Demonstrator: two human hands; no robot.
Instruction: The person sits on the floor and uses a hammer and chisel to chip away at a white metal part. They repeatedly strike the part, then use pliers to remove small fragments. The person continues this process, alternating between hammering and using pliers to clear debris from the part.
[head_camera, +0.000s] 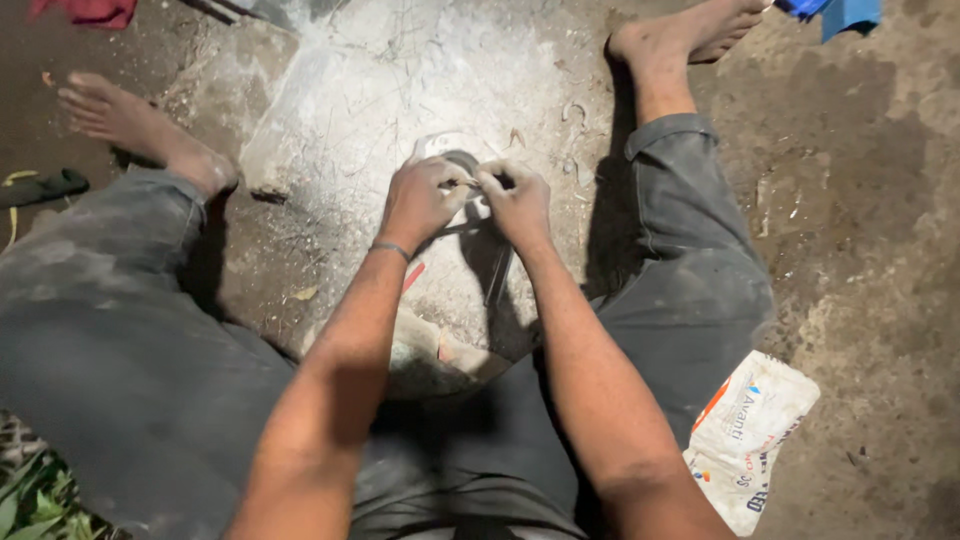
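The left hand (418, 200) is curled nearly closed, thumb and fingertips pinched on a small thin piece (466, 184) that runs across to the right hand (517, 203). The right hand is closed the same way, its fingers pinching the other end of that piece, so both hands meet knuckle to knuckle over one spot. What the piece is made of cannot be told; it looks like a short strip or wire, pale and narrow.

Just beneath the hands lies a pale, rounded metal part (448, 150) with a dark opening, resting on a flat stone slab (350, 110) dusted white with powder. A slim dark tool (497, 275) lies on the slab below the right wrist, and a red-tipped object (414, 276) shows beside the left forearm, which wears a thin wrist band (390, 248).

The step in hand looks like fine fitting or bending of the small piece right over the rounded part. The next move would seem to call for steady, even pressure from both pinches and close aim at the dark opening.

Farther out, the person sits on the earthen floor (860, 200) with legs spread, bare feet at the slab's far corners; a printed white sack (745, 440) lies by the right thigh.
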